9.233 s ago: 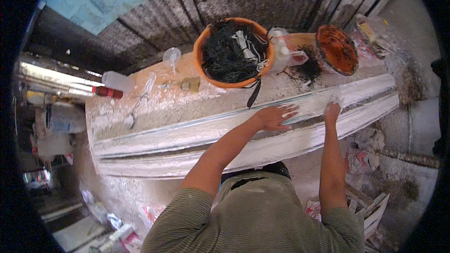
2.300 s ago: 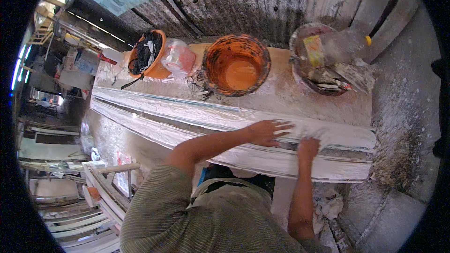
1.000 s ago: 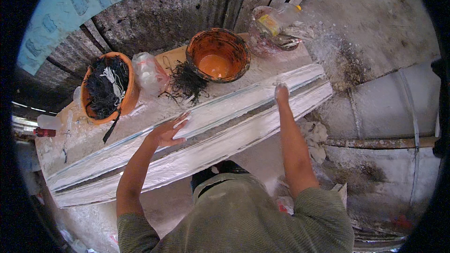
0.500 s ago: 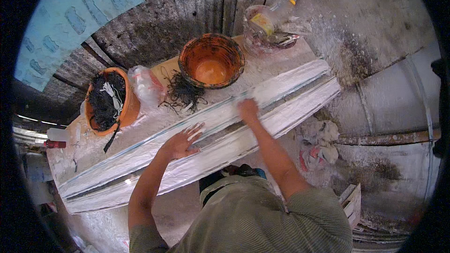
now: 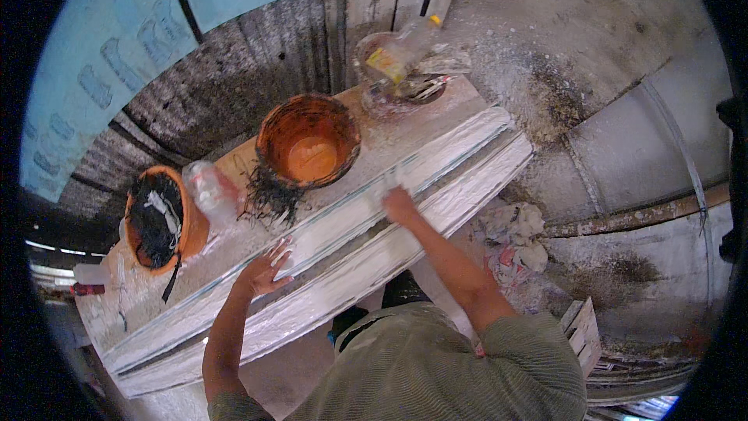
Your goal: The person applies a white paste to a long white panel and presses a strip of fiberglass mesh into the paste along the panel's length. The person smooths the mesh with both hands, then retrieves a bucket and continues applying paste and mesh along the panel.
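Observation:
My left hand (image 5: 263, 271) lies with fingers spread on the far one of two long white plaster-like strips (image 5: 343, 214). White residue coats its fingertips. Farther right along this strip, my right hand (image 5: 400, 206) is closed, with a small pale piece showing at its fingertips against the surface; blur hides what it is. Thin blue-green lines run along the far strip's edges. The near white strip (image 5: 467, 189) lies parallel, nearer my body, with a dark grey gap between the two.
On the dusty table (image 5: 460, 97) stand an orange bucket (image 5: 312, 157), an orange tub (image 5: 195, 226) of black strands and a cluttered basin (image 5: 382, 105). A clear plastic bag (image 5: 214, 195) and loose black strands (image 5: 273, 196) lie between the bucket and tub. Crumpled sacks (image 5: 514, 238) rest right of the table.
The view has shifted, so the table things appear lower and farther left. My right hand has slid a little rightward along the far strip, away from my left hand, which stays spread on it.

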`<state>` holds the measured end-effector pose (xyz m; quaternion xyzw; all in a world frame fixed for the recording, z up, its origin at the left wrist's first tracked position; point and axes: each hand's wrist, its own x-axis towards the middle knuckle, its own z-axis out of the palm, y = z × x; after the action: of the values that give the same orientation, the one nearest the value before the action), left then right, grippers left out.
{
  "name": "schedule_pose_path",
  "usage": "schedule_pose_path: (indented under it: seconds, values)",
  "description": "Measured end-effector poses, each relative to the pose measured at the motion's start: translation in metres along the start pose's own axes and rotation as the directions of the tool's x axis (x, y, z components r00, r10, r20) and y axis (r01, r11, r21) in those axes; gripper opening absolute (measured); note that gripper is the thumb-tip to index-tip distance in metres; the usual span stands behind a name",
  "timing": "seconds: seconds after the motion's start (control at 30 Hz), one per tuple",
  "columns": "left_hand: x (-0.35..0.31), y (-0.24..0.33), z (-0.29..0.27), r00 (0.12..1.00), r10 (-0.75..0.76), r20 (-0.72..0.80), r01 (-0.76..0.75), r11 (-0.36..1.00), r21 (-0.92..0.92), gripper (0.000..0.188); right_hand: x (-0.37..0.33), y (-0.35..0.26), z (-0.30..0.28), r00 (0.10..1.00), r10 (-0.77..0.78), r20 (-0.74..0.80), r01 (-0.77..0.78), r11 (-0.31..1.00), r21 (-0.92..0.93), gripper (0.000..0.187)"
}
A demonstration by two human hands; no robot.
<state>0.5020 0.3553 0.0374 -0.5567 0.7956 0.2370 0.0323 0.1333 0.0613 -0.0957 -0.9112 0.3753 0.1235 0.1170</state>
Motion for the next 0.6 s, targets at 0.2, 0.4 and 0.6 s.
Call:
schedule_pose_path:
  seconds: [0.2,0.4,0.6]
  values:
    - [0.106,0.034,-0.019,0.997,0.069,0.017,-0.066,0.987,-0.146,0.072,0.017,0.080,-0.064,0.842,0.527,-0.118,-0.485,0.834,0.262,0.046]
    - [0.257,0.086,-0.031,0.984,0.173,-0.052,-0.178,0.974,-0.137,0.074,0.036,0.402,-0.070,0.849,0.488,-0.204,-0.478,0.873,0.098,0.034]
    - [0.421,0.151,-0.059,0.982,0.190,0.008,-0.186,0.972,-0.146,0.072,-0.005,0.415,-0.094,0.848,0.345,-0.402,-0.292,0.938,0.189,0.018]
